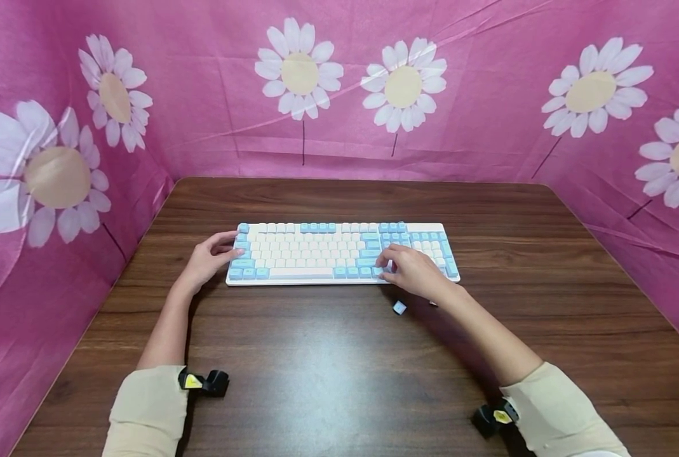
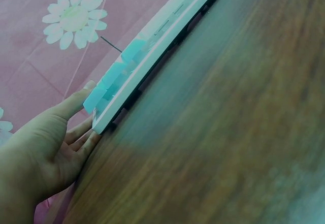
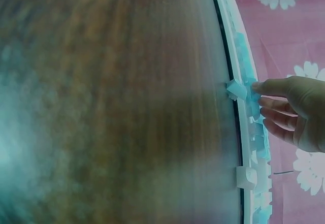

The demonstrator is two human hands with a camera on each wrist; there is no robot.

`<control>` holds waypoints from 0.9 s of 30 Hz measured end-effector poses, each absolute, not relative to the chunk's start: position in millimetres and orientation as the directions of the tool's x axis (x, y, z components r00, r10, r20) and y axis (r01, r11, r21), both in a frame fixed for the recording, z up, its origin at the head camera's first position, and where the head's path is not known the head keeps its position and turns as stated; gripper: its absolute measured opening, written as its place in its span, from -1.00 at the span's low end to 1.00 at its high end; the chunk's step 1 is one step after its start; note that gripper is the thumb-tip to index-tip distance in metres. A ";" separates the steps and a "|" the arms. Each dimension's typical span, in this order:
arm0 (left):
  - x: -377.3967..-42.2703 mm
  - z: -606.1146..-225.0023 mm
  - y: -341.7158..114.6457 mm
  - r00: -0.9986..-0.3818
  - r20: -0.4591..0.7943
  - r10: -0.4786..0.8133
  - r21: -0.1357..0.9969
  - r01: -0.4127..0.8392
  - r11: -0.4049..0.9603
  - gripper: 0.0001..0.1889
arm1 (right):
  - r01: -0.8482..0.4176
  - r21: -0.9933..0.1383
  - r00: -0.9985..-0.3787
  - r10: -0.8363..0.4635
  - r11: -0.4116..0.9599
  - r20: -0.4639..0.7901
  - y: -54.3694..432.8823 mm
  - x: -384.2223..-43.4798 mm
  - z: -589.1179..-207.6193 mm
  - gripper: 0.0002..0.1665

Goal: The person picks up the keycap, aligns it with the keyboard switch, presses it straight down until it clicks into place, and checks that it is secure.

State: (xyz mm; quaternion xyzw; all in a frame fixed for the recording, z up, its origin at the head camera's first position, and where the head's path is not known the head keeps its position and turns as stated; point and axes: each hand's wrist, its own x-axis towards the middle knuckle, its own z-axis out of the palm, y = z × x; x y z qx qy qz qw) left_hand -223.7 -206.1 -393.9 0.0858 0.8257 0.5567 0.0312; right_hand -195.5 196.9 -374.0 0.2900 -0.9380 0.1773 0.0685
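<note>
Left hand grips the left end of the keyboard at frame centre, thumb over the edge keys and fingers at its side, seemingly to steady it. Right hand bends over the blue keys right of centre, thumb and fingers slightly apart; whether they pinch a key cannot be told. A loose keycap lies just below, probably for easy reach.

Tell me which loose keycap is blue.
The left loose keycap, fully visible in the head view; the right one looks white, mostly hidden there by the forearm.
</note>
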 end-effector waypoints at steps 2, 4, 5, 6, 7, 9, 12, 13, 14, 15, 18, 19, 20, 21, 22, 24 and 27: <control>-228.4 -400.9 -209.5 -0.984 0.044 0.174 0.923 0.106 0.369 -0.45 | -0.564 -0.294 -0.825 -0.517 0.772 0.227 196.6 -195.3 -373.9 -0.83; -232.7 -407.8 -212.5 -0.984 0.044 0.172 0.920 0.107 0.378 -0.44 | -0.561 -0.295 -0.828 -0.514 0.774 0.225 196.4 -195.2 -373.9 -0.83; -234.8 -410.9 -213.8 -0.985 0.044 0.169 0.918 0.107 0.381 -0.43 | -0.560 -0.296 -0.828 -0.513 0.774 0.225 196.3 -195.2 -373.9 -0.83; -236.1 -413.3 -214.7 -0.985 0.047 0.168 0.915 0.110 0.388 -0.43 | -0.560 -0.295 -0.828 -0.513 0.774 0.225 196.3 -195.2 -374.1 -0.83; -236.9 -414.9 -215.3 -0.985 0.051 0.166 0.911 0.114 0.395 -0.42 | -0.560 -0.296 -0.828 -0.513 0.774 0.226 196.3 -195.3 -374.2 -0.84; -237.6 -416.5 -215.9 -0.985 0.059 0.165 0.907 0.122 0.403 -0.42 | -0.561 -0.296 -0.828 -0.513 0.773 0.228 196.4 -195.7 -374.7 -0.84; -237.8 -417.3 -215.9 -0.984 0.066 0.164 0.906 0.128 0.404 -0.42 | -0.560 -0.299 -0.828 -0.511 0.773 0.230 196.4 -196.2 -375.3 -0.84; -237.8 -417.4 -215.9 -0.984 0.066 0.164 0.906 0.128 0.403 -0.42 | -0.559 -0.300 -0.829 -0.510 0.773 0.230 196.5 -196.3 -375.4 -0.84; -237.8 -417.5 -215.8 -0.984 0.066 0.164 0.906 0.128 0.403 -0.42 | -0.558 -0.301 -0.830 -0.509 0.774 0.229 196.5 -196.4 -375.6 -0.84; -237.9 -417.5 -215.8 -0.984 0.066 0.164 0.907 0.127 0.402 -0.42 | -0.557 -0.301 -0.830 -0.508 0.774 0.229 196.5 -196.5 -375.7 -0.84; -238.0 -417.3 -215.5 -0.985 0.063 0.162 0.907 0.124 0.402 -0.42 | -0.557 -0.302 -0.830 -0.508 0.774 0.230 196.7 -196.6 -375.9 -0.84; -238.1 -417.1 -215.5 -0.985 0.062 0.162 0.907 0.123 0.402 -0.42 | -0.557 -0.303 -0.830 -0.507 0.773 0.232 196.8 -196.7 -375.9 -0.84; -238.1 -416.9 -215.4 -0.985 0.061 0.161 0.907 0.122 0.403 -0.42 | -0.558 -0.303 -0.830 -0.507 0.773 0.233 196.8 -196.7 -375.8 -0.84; -238.1 -416.6 -215.3 -0.985 0.061 0.161 0.907 0.122 0.403 -0.42 | -0.558 -0.303 -0.829 -0.508 0.772 0.234 196.9 -196.6 -375.7 -0.84; -238.3 -416.5 -215.2 -0.985 0.059 0.161 0.907 0.121 0.403 -0.42 | -0.559 -0.303 -0.829 -0.508 0.772 0.235 196.8 -196.6 -375.6 -0.84; -238.6 -416.2 -215.1 -0.985 0.058 0.161 0.908 0.120 0.403 -0.42 | -0.559 -0.304 -0.829 -0.508 0.772 0.235 196.7 -196.4 -375.2 -0.84; -239.0 -415.7 -214.8 -0.985 0.057 0.162 0.911 0.118 0.396 -0.42 | -0.557 -0.302 -0.830 -0.507 0.774 0.233 196.4 -196.1 -374.5 -0.84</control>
